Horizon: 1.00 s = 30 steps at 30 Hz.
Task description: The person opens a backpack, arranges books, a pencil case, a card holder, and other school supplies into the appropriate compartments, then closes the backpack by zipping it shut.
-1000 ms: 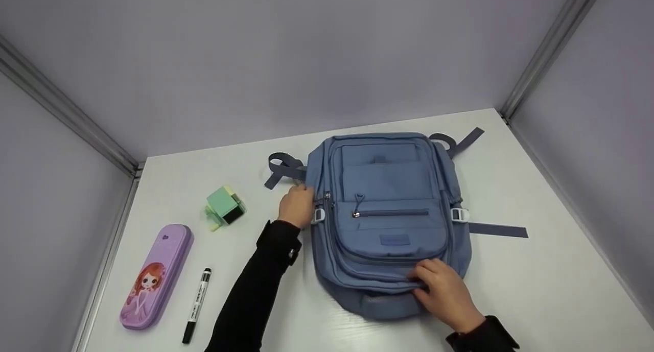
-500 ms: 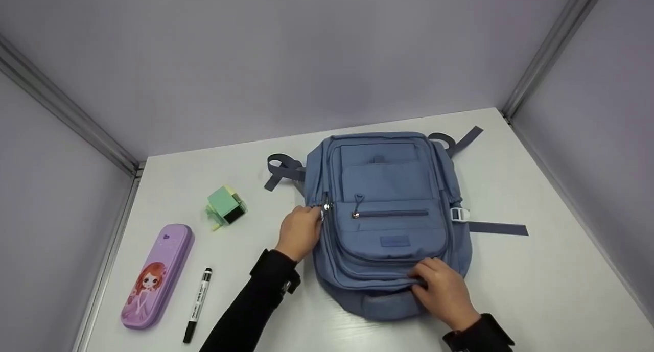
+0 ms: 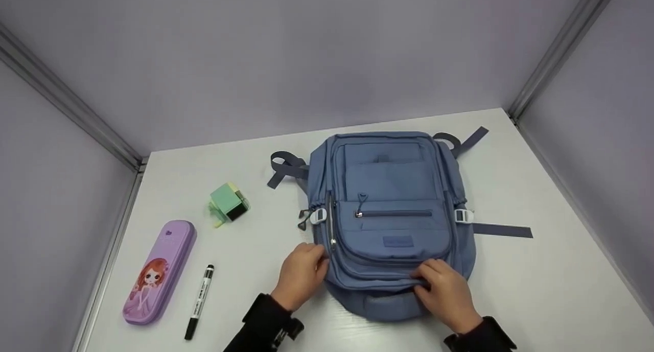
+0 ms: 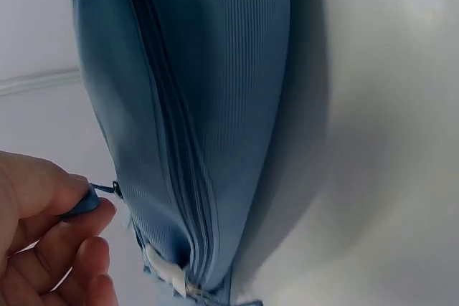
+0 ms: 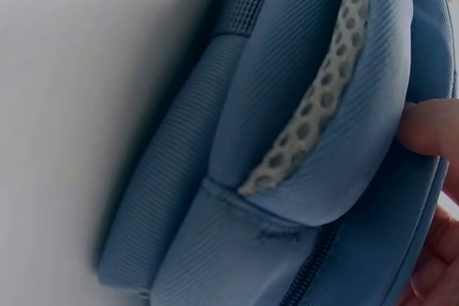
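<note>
A blue backpack (image 3: pixel 393 183) lies front side up on the white table, its padded handle (image 5: pixel 358 155) towards me. My left hand (image 3: pixel 300 275), at the bag's near left side, pinches a blue zipper pull (image 4: pixel 86 203) between thumb and forefinger. A short cord joins the pull to its metal slider (image 4: pixel 117 190). In the head view, the zipper track (image 3: pixel 330 214) runs up the bag's left side beyond the slider. At the near right edge my right hand (image 3: pixel 443 293) grips the fabric, thumb (image 5: pixel 430 127) on one face and fingers (image 5: pixel 434 270) behind.
Left of the bag are a purple pencil case (image 3: pixel 158 273) with a cartoon girl, a black-and-white marker (image 3: pixel 199 302) and a green block-shaped object (image 3: pixel 228 201). Dark straps (image 3: pixel 503 230) stick out from the bag. Grey panels (image 3: pixel 327 61) wall the table.
My left hand has slid towards me along the bag's left side, and the zipper slider has moved with it. The right hand keeps its grip at the near right edge.
</note>
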Each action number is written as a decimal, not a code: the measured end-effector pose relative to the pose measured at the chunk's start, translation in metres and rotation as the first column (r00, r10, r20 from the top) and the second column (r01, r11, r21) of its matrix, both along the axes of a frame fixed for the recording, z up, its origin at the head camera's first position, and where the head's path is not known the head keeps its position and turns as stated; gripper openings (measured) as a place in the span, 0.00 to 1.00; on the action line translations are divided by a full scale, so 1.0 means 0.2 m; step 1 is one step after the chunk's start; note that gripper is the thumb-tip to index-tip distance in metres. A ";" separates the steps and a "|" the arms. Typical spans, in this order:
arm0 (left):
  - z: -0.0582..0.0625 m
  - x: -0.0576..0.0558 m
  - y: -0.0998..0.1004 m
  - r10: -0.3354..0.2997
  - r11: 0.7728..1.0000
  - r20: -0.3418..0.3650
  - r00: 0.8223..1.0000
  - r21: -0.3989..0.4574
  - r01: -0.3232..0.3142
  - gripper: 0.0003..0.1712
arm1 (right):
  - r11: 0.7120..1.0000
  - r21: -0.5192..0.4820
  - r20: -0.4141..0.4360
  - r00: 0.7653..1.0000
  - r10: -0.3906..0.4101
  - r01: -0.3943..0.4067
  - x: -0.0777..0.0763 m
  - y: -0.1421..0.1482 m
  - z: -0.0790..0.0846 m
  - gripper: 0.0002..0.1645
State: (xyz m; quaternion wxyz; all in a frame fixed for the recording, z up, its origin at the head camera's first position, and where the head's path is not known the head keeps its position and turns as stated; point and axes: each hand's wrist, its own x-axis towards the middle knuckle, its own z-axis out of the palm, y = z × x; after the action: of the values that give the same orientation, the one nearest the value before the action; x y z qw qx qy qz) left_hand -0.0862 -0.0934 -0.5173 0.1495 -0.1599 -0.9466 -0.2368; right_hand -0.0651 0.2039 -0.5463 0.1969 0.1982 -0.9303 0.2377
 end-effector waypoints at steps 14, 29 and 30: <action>0.00 0.26 0.18 0.002 0.987 -0.016 1.000 0.160 0.001 0.08 | 1.000 -0.029 -0.036 0.999 -0.003 0.002 0.00 -0.01 -0.01 0.24; 0.04 0.34 0.44 -0.053 0.908 0.308 0.950 0.411 -0.083 0.02 | 0.996 -0.087 -0.050 0.999 0.013 -0.017 0.00 -0.07 -0.01 0.25; 0.04 0.34 0.46 -0.057 0.908 0.303 0.951 0.411 -0.076 0.02 | 0.996 -0.090 -0.049 0.999 0.011 -0.015 0.00 -0.07 -0.01 0.25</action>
State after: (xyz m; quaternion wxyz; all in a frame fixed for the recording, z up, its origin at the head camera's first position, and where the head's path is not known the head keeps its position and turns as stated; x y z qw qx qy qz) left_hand -0.0180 -0.0011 -0.5093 0.0321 -0.0805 -0.8862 -0.4551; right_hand -0.0649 0.1898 -0.5490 0.2266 0.2010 -0.9122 0.2759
